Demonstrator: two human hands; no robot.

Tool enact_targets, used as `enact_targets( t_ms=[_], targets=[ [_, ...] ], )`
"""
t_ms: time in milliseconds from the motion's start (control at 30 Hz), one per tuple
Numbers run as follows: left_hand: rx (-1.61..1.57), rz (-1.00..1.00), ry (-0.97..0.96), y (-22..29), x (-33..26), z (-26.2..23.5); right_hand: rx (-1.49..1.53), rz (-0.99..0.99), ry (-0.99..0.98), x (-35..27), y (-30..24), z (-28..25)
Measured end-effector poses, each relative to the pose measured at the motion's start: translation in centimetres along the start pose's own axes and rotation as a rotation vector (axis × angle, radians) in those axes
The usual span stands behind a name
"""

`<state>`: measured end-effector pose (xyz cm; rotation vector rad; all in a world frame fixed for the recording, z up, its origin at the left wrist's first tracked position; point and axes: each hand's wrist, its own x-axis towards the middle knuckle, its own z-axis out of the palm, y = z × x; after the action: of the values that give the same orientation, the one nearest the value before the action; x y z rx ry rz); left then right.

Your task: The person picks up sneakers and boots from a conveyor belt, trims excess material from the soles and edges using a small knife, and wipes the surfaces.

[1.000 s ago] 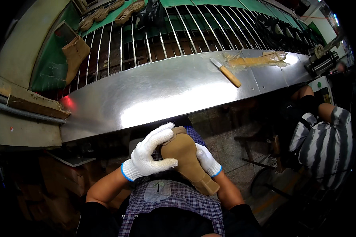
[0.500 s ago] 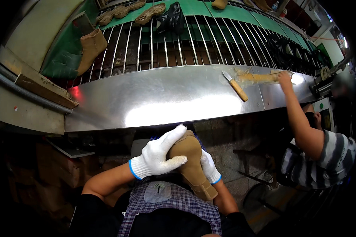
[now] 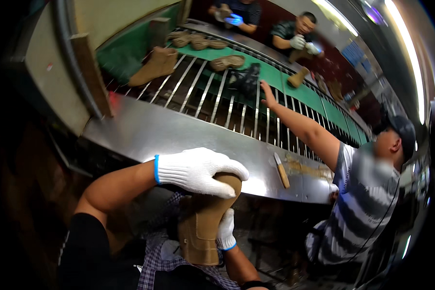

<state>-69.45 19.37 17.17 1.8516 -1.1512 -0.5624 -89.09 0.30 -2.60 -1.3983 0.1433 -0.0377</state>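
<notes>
A tan ankle boot [image 3: 200, 224] is held in front of my apron, toe pointing up and away from me, shaft toward my body. My left hand [image 3: 198, 171], in a white knit glove with a blue cuff, is closed over the toe, thumb along its near side. Against the boot's right side, lower down, presses my right hand [image 3: 225, 231] in a matching glove. Part of its fingers is hidden behind the boot. The boot is above the lap, apart from the metal table edge.
A steel ledge [image 3: 150, 125] bears a wooden-handled knife [image 3: 281, 171]. Beyond run metal rollers with a green strip, several soles [image 3: 227, 62], another tan boot [image 3: 154, 66] and a black shoe [image 3: 246, 79]. At right a co-worker's arm [image 3: 307, 128] reaches across; others work opposite.
My view has tilted up and swung, showing people across the line. The boot has turned more upright in my hands. The co-worker's hand has moved from the ledge toward the black shoe.
</notes>
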Motion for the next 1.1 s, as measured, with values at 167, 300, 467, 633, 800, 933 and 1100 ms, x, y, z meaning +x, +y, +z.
enact_targets(
  t_ms=[167, 300, 467, 633, 800, 933, 1100],
  targets=[
    [-0.364, -0.196, 0.072, -4.8, -5.3, 3.2, -0.409, 0.051, -0.254, 4.0, -6.2, -5.2],
    [-1.08, -0.105, 0.11, -9.5, -6.2, 9.4, -0.628, -0.219, -0.322, 8.5, -11.7, -1.8],
    [-0.689, -0.108, 0.302, -11.3, -13.2, 15.4, -0.827, -0.002, -0.48, 9.3, -14.9, -2.5],
    [-0.222, 0.232, 0.585, -12.5, -10.8, 17.8, -0.914, -0.028, -0.51, 9.4, -17.4, -0.6],
    [-0.524, 0.364, 0.567, -10.4, -6.5, 12.9, -0.934, -0.12, -0.546, 8.5, -18.1, -0.4],
    [-1.057, 0.227, 0.23, -10.8, -4.6, 12.4, -0.885, -0.144, -0.489, 7.2, -17.9, -1.9],
    [-1.226, 0.108, 0.05, -12.9, -2.7, 12.1, -0.898, -0.2, -0.492, 6.4, -17.8, -2.0]
  ],
)
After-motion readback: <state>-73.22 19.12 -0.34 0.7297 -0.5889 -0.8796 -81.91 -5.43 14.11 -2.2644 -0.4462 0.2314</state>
